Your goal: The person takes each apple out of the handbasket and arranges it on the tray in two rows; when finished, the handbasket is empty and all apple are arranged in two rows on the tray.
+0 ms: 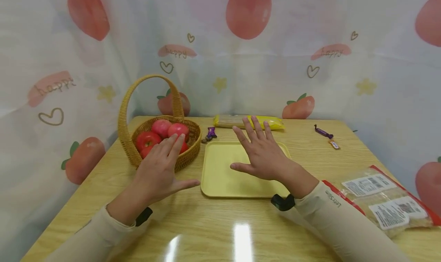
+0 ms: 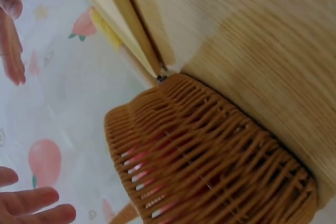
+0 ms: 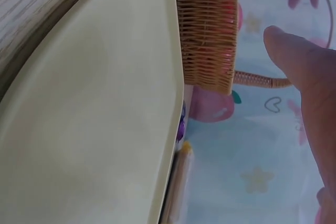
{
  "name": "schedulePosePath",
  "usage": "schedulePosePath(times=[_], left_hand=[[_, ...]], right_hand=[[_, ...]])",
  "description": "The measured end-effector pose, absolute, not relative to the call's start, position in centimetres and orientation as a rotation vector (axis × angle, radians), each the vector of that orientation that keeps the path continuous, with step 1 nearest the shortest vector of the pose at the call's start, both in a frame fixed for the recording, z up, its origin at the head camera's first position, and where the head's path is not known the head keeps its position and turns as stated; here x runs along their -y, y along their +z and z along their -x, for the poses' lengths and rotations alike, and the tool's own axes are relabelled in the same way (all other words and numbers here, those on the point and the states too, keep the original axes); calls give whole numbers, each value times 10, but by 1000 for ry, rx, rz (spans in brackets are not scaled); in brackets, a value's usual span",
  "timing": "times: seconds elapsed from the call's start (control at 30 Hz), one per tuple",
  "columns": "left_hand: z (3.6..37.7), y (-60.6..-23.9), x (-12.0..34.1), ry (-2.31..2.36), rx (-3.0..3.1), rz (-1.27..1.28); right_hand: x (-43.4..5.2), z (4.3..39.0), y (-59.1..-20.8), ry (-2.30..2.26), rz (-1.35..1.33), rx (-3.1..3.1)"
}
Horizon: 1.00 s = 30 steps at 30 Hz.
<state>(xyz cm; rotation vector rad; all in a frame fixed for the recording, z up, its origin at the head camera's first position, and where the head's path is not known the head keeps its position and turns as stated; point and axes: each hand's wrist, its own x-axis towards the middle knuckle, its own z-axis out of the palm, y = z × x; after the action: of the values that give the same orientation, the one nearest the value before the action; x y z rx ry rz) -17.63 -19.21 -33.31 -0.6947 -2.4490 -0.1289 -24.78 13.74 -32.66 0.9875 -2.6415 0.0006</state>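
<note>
Head camera is looking forward and down from the near edge of the counter, taking in its whole top to the far edge. Left wrist camera is sitting low and close, facing the basket wall. Right wrist camera is skimming close over the yellow tray toward the basket. All three are sharing basket and tray.

From my remote seat I see a light wood-grain worktop, glossy enough to throw back two bright patches of overhead light near its front edge. A pale curtain printed with peaches, small hearts, yellow stars and the word "happy" closes it in behind and on both sides.
</note>
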Motion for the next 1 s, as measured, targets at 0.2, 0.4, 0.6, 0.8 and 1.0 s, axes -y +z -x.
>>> schedulePosePath(times=[0.2, 0.4, 0.6, 0.8, 1.0], left_hand=[[170, -335, 199, -213, 2376, 680], [164, -338, 207, -319, 2287, 661], [157, -340, 216, -397, 2169, 597], [151, -339, 224, -487, 2155, 494], [146, -338, 236, -527, 2150, 377]], right_hand=[[-132, 247, -328, 10, -1001, 2634], [-128, 246, -330, 38, -1014, 2652], [-124, 246, -332, 43, -1030, 2655], [-118, 246, -333, 57, -1064, 2651], [-113, 247, -329, 35, -1068, 2643]])
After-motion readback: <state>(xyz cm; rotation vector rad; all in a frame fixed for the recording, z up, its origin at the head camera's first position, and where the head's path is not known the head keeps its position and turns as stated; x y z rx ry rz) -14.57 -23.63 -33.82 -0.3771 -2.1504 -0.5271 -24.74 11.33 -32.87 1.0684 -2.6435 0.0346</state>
